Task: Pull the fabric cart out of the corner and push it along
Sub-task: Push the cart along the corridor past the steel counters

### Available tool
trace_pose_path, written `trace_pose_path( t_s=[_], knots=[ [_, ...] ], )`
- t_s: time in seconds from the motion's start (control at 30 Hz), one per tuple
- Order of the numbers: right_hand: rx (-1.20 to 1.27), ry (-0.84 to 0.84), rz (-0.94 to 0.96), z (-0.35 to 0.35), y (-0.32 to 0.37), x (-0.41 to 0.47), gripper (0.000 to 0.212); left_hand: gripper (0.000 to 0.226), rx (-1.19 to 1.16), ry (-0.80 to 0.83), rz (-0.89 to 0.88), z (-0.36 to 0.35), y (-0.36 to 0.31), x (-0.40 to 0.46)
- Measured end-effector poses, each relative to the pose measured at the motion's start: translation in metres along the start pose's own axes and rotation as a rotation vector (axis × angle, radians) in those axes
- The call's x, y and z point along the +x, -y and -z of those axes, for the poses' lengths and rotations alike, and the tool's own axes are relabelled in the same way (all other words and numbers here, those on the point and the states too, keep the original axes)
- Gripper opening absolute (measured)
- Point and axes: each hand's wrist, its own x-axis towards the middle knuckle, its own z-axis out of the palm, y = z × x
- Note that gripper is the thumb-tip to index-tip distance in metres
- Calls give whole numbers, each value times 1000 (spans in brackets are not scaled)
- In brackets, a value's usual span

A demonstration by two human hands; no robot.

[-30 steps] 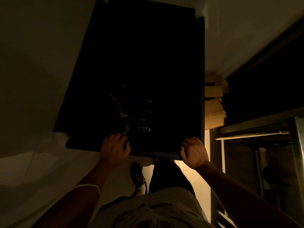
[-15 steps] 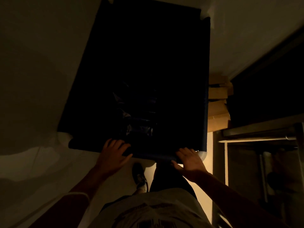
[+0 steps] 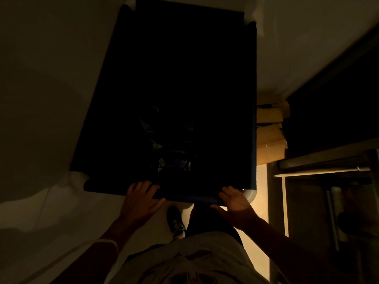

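The fabric cart (image 3: 253, 140) is a deep, dark blue bin seen from above, filling the middle of the view. Its inside is almost black, with a faint crumpled shiny bag (image 3: 174, 160) at the bottom. My left hand (image 3: 141, 199) lies on the cart's near rim with fingers spread flat over the edge. My right hand (image 3: 235, 203) rests the same way near the right corner, beside a pale rounded corner piece (image 3: 250, 195). Neither hand is curled around the rim.
A pale wall (image 3: 41, 78) runs close along the cart's left side and behind it. Stacked cardboard boxes (image 3: 270, 138) touch the cart's right side. Right of them stand a dark opening and metal shelving (image 3: 328, 171). My shoe (image 3: 176, 222) is on the lit floor below the rim.
Both hands have gone from curled grips on the near rim to flat, spread fingers. The cart has shifted slightly away and to the right in view.
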Motion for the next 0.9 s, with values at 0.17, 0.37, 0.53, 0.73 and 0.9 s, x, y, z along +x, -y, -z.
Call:
trace_pose_path(
  t_s=[0.17,0.37,0.53,0.73,0.9],
  knots=[
    [34,42,-55,5,9,-2,59,53,-26,-20,-9,6,-3,-5],
    [51,36,-64,6,8,0,42,49,-23,-23,-21,6,0,-1],
    [55,50,-80,13,15,1,34,49,-55,-12,-6,7,0,1],
    [42,58,-158,20,29,-4,34,45,-66,-13,-1,12,0,0],
    [36,76,-251,18,46,-8,37,50,-87,-10,10,20,-2,-8]
  ],
)
